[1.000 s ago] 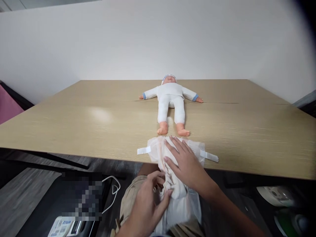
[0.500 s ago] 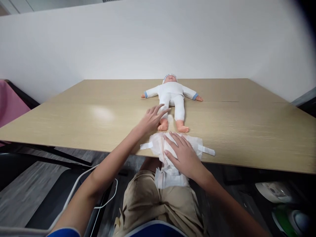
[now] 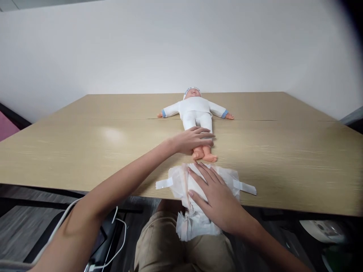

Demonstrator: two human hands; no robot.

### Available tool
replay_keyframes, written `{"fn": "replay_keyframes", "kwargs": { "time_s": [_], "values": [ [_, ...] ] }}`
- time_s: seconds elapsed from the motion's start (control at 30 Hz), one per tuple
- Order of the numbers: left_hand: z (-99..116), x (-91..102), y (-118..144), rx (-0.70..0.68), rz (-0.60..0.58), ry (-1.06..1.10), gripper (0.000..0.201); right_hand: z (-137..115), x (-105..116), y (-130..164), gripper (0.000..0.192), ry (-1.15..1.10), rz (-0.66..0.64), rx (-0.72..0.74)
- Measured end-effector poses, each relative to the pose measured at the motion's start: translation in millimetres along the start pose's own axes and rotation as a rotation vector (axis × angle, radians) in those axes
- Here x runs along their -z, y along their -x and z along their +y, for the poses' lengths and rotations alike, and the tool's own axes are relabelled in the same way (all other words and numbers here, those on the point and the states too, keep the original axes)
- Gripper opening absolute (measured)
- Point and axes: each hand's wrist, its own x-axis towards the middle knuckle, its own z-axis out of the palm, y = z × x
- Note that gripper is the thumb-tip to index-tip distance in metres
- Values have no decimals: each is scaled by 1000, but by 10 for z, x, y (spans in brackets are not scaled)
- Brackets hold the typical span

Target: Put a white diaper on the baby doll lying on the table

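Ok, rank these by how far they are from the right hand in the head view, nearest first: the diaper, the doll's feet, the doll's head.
1. Diaper: directly under the right hand, at the table's near edge.
2. Doll's feet: just beyond the fingertips, under the left hand.
3. Doll's head: farthest, toward the wall.

White doll suit (image 3: 196, 113) with blue cuffs; white diaper (image 3: 181, 181); light wood-grain table (image 3: 85, 151); khaki trousers (image 3: 159, 245).
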Motion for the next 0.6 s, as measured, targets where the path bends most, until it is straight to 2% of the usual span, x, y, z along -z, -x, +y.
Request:
{"fn": "replay_keyframes", "kwargs": {
  "time_s": [0.07, 0.13, 0.23, 0.3, 0.47, 0.6],
  "values": [
    [-34, -5, -20, -5, 80, 86, 44, 36, 21, -26, 67, -17, -34, 5],
    [-71, 54, -40, -9, 154, 178, 41, 98, 40, -73, 68, -35, -63, 13],
    [-152, 268, -77, -3, 268, 336, 41, 234, 53, -203, 68, -58, -90, 37],
    [-222, 459, -106, 51, 342, 433, 40, 345, 48, -346, 67, -61, -98, 67],
    [-398, 864, -167, 214, 417, 563, 44, 686, -12, -936, 65, -21, -96, 115],
    [-529, 996, -189, 238, 492, 586, 43, 1008, -50, -1608, 64, 0, -91, 108]
  ]
}}
